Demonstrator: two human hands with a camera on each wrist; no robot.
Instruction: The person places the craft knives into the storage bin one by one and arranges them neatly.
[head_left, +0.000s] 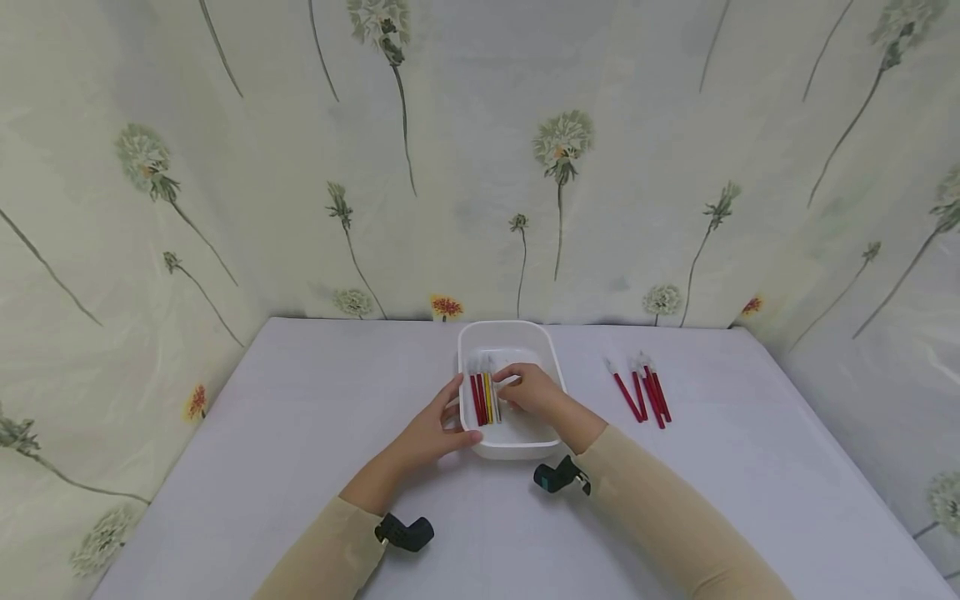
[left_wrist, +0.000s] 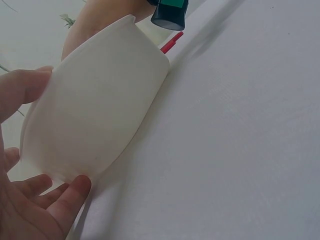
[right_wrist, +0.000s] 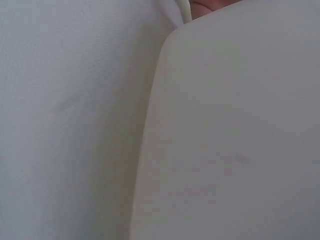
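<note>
A white tray (head_left: 517, 451) stands on the table, its outer wall (left_wrist: 100, 100) large in the left wrist view. My left hand (head_left: 426, 435) grips its left near corner, the thumb at the rim and the fingers against the outside. Inside, toward the left, red pens (head_left: 477, 400) and a yellow pen (head_left: 489, 398) lie side by side. My right hand (head_left: 536, 393) reaches in over the right side, its fingertips pinching a whitish pen (head_left: 497, 407) beside the yellow one. In the right wrist view the tray wall (right_wrist: 225, 125) hides nearly all of that hand's work.
Several red pens (head_left: 651, 392) with clear caps lie on the table to the right of the tray. Behind the white table (head_left: 337, 375) hangs a cloth (head_left: 465, 167) with a dandelion print. A small dark camera is on each wrist.
</note>
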